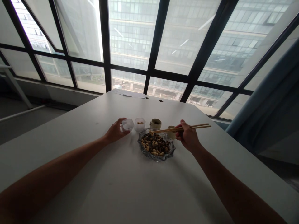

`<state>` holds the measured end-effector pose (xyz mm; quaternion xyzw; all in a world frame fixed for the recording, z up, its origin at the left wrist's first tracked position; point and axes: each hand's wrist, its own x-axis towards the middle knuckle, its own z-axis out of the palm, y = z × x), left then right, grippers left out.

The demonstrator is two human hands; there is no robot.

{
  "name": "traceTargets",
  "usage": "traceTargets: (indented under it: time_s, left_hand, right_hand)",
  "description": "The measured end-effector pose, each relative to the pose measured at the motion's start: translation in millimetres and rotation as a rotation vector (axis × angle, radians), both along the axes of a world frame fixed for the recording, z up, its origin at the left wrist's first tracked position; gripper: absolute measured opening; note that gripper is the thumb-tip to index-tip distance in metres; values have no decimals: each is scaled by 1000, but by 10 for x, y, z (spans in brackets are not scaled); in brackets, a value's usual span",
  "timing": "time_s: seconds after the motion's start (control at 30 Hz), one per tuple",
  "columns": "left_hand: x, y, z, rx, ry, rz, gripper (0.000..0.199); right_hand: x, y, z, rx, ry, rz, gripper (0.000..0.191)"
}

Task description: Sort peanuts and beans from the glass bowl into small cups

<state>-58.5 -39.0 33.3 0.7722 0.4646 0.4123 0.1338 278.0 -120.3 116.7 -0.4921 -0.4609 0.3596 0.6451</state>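
My left hand point(116, 131) is wrapped round the side of a small translucent cup point(127, 124) with a little dark matter inside. Beside it stands a second translucent cup point(140, 124) holding a few pale pieces. In my right hand point(187, 134) is a pair of wooden chopsticks point(196, 126), pointing left, their tips above the rear left of a glass bowl point(171, 153). Mixed nuts and dark seeds point(156, 144) fill the bowl. Whether the tips pinch a piece is too small to tell.
Behind the bowl sits a greenish ceramic cup point(155, 123); another pale cup point(171, 133) is partly hidden by my right hand and the chopsticks. Paper point(130, 94) lies at the far edge of the white table point(112, 180), near the windows. A blue curtain point(263, 109) hangs at right.
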Motion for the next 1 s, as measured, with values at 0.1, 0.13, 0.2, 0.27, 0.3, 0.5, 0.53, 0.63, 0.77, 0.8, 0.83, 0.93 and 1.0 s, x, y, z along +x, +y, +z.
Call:
traceTargets:
  time_s: [0.1,0.13,0.2,0.27,0.3,0.5,0.53,0.63,0.77,0.8,0.83,0.93,1.0]
  left_hand:
    - [-5,4,-7,7,5,2,71]
    - [-6,3,-7,7,7,1,71]
    - [-4,-1,-4,4,7,-4,71]
    - [3,-7,-2,3,4,-6,70]
    - [8,-10,-2,4,2,-5,70]
    - [32,-3,-24,30,-1,-15,67]
    - [34,-2,-26,35,-2,-16,67]
    - [38,-5,-29,48,0,-20,67]
    - [46,-19,-33,104,8,-36,66]
    - [49,-21,-37,121,10,-44,66]
    - [52,-21,-40,136,14,-53,66]
    - [62,-17,-48,168,30,-62,64]
    - [66,-15,-49,173,42,-54,62]
  right_hand:
    - [5,-101,43,125,-170,-51,59]
    - [2,-152,62,199,-261,-58,59]
    - [-9,-254,97,327,-432,-25,58]
    - [-32,-318,121,381,-477,-11,58]
    - [-50,-326,127,380,-446,-28,58]
    - [-289,-73,76,289,-231,-119,60]
    - [-352,-8,59,288,-252,-90,60]
    - [-540,166,20,281,-300,-10,60]
    - [-627,247,22,261,-336,91,59]
    - [-600,230,26,260,-325,74,59]
    - [-557,201,26,263,-305,38,59]
    - [-372,68,-9,263,-272,-49,62]
    - [-252,-23,-71,252,-305,-31,60]
